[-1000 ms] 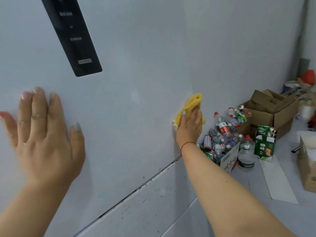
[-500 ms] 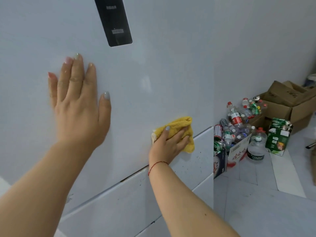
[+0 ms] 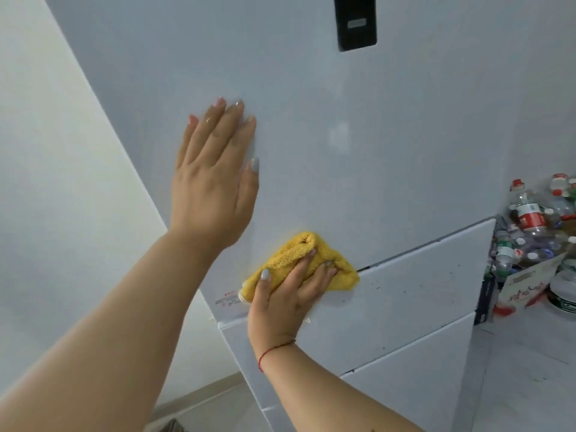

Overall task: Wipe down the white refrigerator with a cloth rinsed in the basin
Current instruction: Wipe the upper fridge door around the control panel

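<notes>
- I am pressing the yellow cloth (image 3: pixel 300 260) flat against the refrigerator (image 3: pixel 405 151) with my right hand (image 3: pixel 290 294), fingers spread and lightly bent over the bunched terry, thumb lying on its left edge.
- The cloth is sitting at the bottom edge of the upper door, right over the seam (image 3: pixel 420 249) above the upper drawer (image 3: pixel 405 300).
- Compared with a moment ago, the cloth has been travelling left along that lower edge, away from the door's right side and toward its left corner, near the small red-printed label (image 3: pixel 227 299).
- My left hand (image 3: pixel 215 182) is lying open on the door above and to the left, palm flat, holding nothing, only bracing.
- I am judging this as the last strip of the upper door; dark specks are showing on the drawer fronts below, so those likely come next.
- Far to the right, a box of plastic bottles (image 3: pixel 526 232) is standing on the floor; no basin is in sight.
</notes>
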Tool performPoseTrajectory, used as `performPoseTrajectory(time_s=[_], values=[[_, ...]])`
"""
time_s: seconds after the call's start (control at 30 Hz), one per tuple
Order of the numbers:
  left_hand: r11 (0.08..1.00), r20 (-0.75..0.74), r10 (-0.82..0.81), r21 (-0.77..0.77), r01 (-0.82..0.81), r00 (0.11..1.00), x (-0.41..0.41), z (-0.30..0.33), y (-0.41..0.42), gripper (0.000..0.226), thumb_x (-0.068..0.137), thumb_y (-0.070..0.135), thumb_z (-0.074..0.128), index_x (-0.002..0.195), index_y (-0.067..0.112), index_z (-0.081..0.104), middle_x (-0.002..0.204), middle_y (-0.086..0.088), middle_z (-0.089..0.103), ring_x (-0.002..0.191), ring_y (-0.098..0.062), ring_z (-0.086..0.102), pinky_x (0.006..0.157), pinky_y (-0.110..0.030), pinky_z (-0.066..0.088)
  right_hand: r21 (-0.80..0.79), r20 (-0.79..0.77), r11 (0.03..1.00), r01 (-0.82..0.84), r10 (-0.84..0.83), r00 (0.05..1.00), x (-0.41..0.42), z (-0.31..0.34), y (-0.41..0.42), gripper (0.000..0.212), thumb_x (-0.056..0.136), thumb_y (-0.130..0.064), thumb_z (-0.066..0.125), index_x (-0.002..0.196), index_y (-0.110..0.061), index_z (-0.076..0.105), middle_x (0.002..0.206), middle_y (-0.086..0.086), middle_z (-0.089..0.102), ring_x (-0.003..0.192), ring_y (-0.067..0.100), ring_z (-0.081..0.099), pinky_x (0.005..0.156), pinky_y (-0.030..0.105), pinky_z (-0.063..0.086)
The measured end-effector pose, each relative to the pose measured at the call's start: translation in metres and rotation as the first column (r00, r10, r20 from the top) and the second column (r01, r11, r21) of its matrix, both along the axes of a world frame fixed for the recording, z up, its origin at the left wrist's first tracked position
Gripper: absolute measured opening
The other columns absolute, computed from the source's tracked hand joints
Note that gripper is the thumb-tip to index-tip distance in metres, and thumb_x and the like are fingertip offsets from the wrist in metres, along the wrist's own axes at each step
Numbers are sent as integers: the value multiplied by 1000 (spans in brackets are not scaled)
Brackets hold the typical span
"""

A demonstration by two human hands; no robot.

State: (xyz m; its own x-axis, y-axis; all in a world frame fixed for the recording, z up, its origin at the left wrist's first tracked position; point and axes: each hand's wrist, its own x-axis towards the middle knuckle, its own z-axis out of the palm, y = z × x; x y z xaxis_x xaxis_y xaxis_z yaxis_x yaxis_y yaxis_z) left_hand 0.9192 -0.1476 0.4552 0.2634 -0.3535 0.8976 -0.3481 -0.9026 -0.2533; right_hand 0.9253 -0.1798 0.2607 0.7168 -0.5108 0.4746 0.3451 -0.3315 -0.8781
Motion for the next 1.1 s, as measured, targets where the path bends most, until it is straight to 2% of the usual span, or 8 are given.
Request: performPoseTrajectory(time_s=[0.13, 0.23, 0.37, 0.5, 0.7, 0.87, 0.93, 1.1], values=[[995, -100, -97, 10, 98, 990, -17, -8, 35, 46, 101, 24, 37, 132, -5, 55, 142, -21, 49, 139, -35, 36, 118, -46, 27, -256, 79, 966, 39, -19, 997, -9, -11, 16, 71, 94, -54, 27, 150, -13, 10, 152, 22, 14, 144, 43, 7, 113, 61, 19], [993, -158, -115, 0, 116, 981, -24, -5, 44, 54, 103, 34, 32, 131, -5, 56, 139, -21, 52, 138, -34, 38, 117, -45, 29, -426, 196, 902, 69, 18, 981, -11, -15, 27, 70, 93, -49, 35, 149, -14, 15, 151, 20, 13, 143, 44, 6, 114, 62, 13], [993, -190, -113, 14, 118, 975, -24, -3, 47, 53, 102, 34, 34, 132, -3, 56, 140, -20, 52, 139, -33, 38, 116, -46, 30, -648, 372, 749, 139, 153, 915, -8, -20, 30, 68, 92, -46, 42, 151, -24, 18, 153, 12, 7, 147, 37, 2, 114, 60, 10], [993, -164, -118, -4, 119, 979, -22, -6, 44, 47, 99, 27, 40, 132, -3, 56, 140, -19, 52, 138, -34, 38, 117, -44, 30, -780, 479, 594, 195, 367, 798, 0, -22, 17, 64, 82, -30, 58, 144, -31, 41, 154, 2, 19, 146, 28, 15, 116, 55, 12], [996, -89, -85, 19, 87, 992, -20, -9, 42, 44, 100, 23, 40, 129, -6, 58, 136, -20, 55, 136, -35, 42, 117, -40, 30, -928, 367, 313, 200, 693, 620, 16, -20, -25, 49, 83, -20, 54, 132, -25, 58, 147, -2, 44, 142, 19, 31, 119, 44, 18], [998, 10, -55, 23, 54, 998, -14, -13, 36, 39, 99, 15, 41, 125, -7, 60, 132, -21, 58, 133, -37, 46, 116, -38, 31, -963, 229, 96, 252, 785, 576, 36, -12, -62, 42, 89, -16, 49, 129, -19, 60, 145, 0, 47, 140, 17, 34, 120, 39, 13], [999, 44, -39, 2, 39, 998, -12, -16, 32, 39, 98, 13, 41, 124, -7, 61, 131, -21, 58, 131, -38, 48, 115, -41, 33, -961, 201, 44, 274, 790, 579, 44, -10, -80, 41, 90, -16, 48, 128, -18, 61, 144, -1, 48, 140, 16, 36, 120, 39, 14], [999, 133, -3, -41, 8, 991, -4, -22, 21, 37, 95, 9, 42, 122, -7, 62, 128, -23, 60, 128, -40, 51, 107, -54, 40, -959, 171, -11, 284, 776, 608, 67, -5, -141, 38, 91, -16, 44, 123, -20, 64, 140, -4, 53, 136, 15, 41, 119, 38, 18]])
